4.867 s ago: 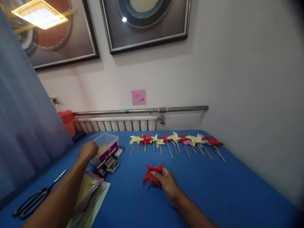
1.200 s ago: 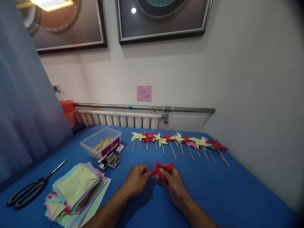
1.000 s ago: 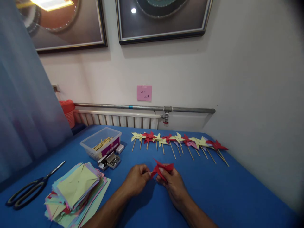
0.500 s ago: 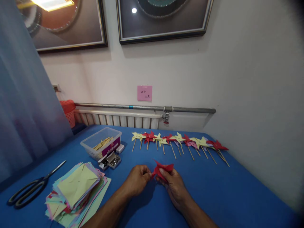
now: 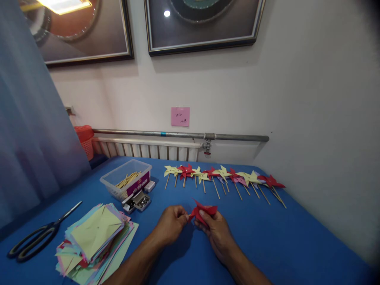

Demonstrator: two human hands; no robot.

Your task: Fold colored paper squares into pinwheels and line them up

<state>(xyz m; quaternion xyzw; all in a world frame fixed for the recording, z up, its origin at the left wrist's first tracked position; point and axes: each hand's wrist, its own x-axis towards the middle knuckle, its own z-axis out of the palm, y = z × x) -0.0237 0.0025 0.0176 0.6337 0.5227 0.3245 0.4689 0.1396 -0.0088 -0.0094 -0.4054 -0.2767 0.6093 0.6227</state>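
Both hands meet over the blue table [image 5: 297,241], near its front middle. My right hand [image 5: 215,227] pinches a folded red paper pinwheel [image 5: 204,209] from below, thumb on top. My left hand [image 5: 172,222] has its fingertips closed against the pinwheel's left edge; whether a small pin or stick sits between those fingers is hidden. A row of finished yellow, red and pink pinwheels on wooden sticks [image 5: 222,176] lies behind the hands along the table's far side.
A clear plastic box of wooden sticks [image 5: 126,183] and a small open tin of pins [image 5: 139,201] stand to the left. A stack of coloured cut paper squares [image 5: 95,237] and black scissors [image 5: 38,236] lie at the front left. A radiator and pipe [image 5: 178,135] run along the wall.
4.9 s ago my left hand was at the stick box; it has since come to the red pinwheel. Over the last second both hands have barely shifted.
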